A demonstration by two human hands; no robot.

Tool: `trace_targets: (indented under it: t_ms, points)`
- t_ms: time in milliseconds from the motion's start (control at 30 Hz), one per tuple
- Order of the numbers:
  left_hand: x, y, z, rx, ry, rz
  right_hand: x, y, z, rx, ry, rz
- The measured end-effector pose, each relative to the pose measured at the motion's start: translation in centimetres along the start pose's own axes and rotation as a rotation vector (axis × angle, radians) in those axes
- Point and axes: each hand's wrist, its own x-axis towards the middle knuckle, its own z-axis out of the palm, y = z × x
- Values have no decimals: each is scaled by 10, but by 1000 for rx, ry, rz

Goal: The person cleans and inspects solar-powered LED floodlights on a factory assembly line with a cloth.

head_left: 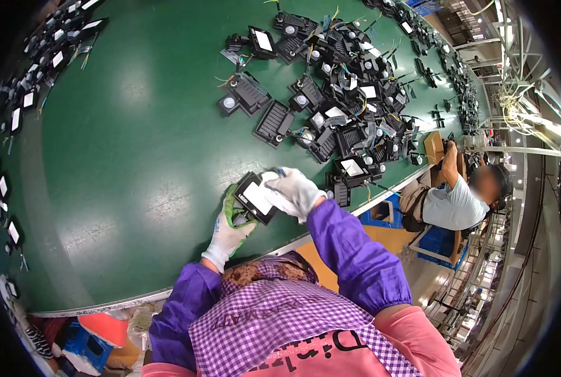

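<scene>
My left hand (231,227), in a white glove with green fingers, grips the left edge of a black floodlight (251,198) with a white face, tilted just above the green table. My right hand (295,190), in a whitish glove, is closed on a white cloth (280,200) and presses it against the right part of the light's face. A large pile of black lamps with round sensors and coloured wires (356,94) lies beyond my right hand. One ribbed black lamp (273,124) rests at the pile's near left side.
The green table (123,144) has a metal front edge (381,200). More lamps (16,119) line its far left side, others its far right. A co-worker (459,201) sits at the right beside a cardboard box (433,147). Blue crates (437,245) stand below.
</scene>
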Motion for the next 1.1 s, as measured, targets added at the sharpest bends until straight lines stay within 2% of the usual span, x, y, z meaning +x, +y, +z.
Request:
trace_targets:
  t_ms: [33, 67, 133, 167, 267, 300, 333, 400, 467, 500, 533, 567, 600, 633, 667, 733, 767, 800, 867, 900, 933, 1000, 1033, 1067, 1100]
  points:
    - [0, 2, 1, -25, -2, -2, 14, 20, 4, 201, -19, -63]
    - [0, 3, 1, -18, -11, -17, 28, 34, -1, 89, 7, -65]
    - [2, 3, -3, 11, -47, -57, 27, 13, 8, -111, 68, -64]
    - [1, 2, -2, 12, -47, -56, 28, 6, 12, -3, 35, -66]
    - [2, 0, -4, 36, -39, -19, 14, 8, 6, -298, 77, -208]
    - [2, -4, -5, 51, -30, 9, 19, 19, 6, 37, 53, -75]
    - [2, -4, -3, 63, -19, 34, 22, 28, 9, 331, 41, -31]
    - [-1, 0, -4, 30, -32, -11, 40, 42, 12, -20, 158, -168]
    - [1, 5, -4, 67, -48, -45, 23, -1, 24, -493, 283, -360]
    - [0, 4, -5, 88, -56, -62, 21, -2, 40, -746, 470, -362]
    - [-1, 2, -7, 109, -63, -79, 8, -11, 52, -902, 447, -353]
    - [1, -1, -8, 125, -60, -89, -7, -13, 60, -1075, 485, -619]
    - [3, -9, -10, 143, -46, -16, -21, -8, 69, -1240, 514, -888]
    - [2, -19, -10, 159, -40, 48, -12, 17, 75, -1083, 639, -1141]
    - [3, -28, -10, 174, -34, 120, 3, 34, 69, -1128, 659, -1060]
    - [-1, 16, -2, 14, -75, -133, 23, 28, 57, -1199, 701, -877]
    - [-2, 19, -2, 0, -82, -132, 52, 27, 44, -1010, 516, -821]
    - [-5, 10, -6, 34, -69, -106, 59, 28, 43, -1028, 572, -913]
    - [1, -18, -12, 83, -44, -34, -19, -29, 56, -1413, 371, -668]
    - [1, -18, -10, 153, -45, 66, -14, -10, 63, -1447, 282, -858]
    - [1, -25, -14, 14, -72, -13, 8, 33, 61, -1165, 382, -1228]
    - [5, -17, -14, -65, -122, -129, 8, 9, 56, -1162, 409, -1232]
    - [4, -14, -12, -131, -112, -113, 25, 8, 57, -1181, 409, -1153]
    - [2, -14, -9, -83, -87, -83, 35, 10, 54, -1073, 318, -998]
    - [1, -12, -7, -35, -61, -51, 22, 13, 54, -1081, 438, -1101]
